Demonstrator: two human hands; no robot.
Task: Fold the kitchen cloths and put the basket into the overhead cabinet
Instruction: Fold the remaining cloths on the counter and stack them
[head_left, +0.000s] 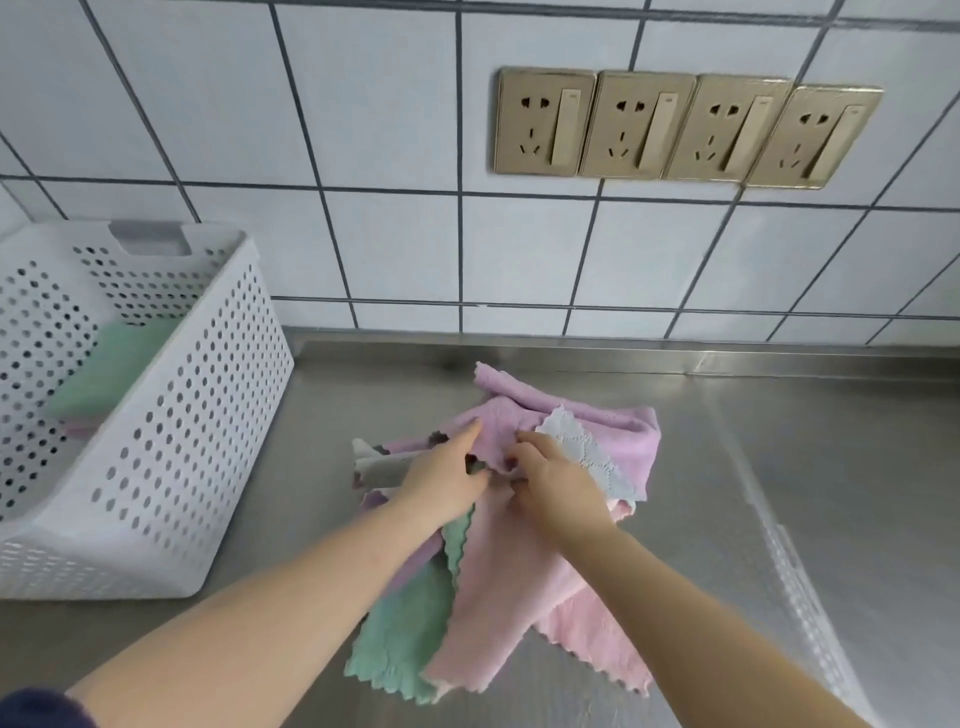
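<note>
A loose pile of kitchen cloths lies near the middle of the steel tabletop (779, 467). On top at the far side is a lilac cloth (597, 415), crumpled, with a pale blue cloth (582, 447) draped over its right part. A pink cloth (498, 597) spreads toward the near edge, and a green cloth (405, 634) lies just left of it, partly under it. A grey cloth (379, 465) sticks out at the pile's left.

Both hands are on the pile, close together. The left hand (447, 473) pinches a fold of the lilac cloth, index finger stretched forward over it. The right hand (550, 473) grips the same cloth just beside it, fingers curled into the fabric.

The white perforated basket (171, 415) stands at the far left of the tabletop, well apart from the pile, with a folded green cloth (114, 364) inside. Four gold wall sockets (685, 130) sit on the tiled wall (363, 130).
</note>
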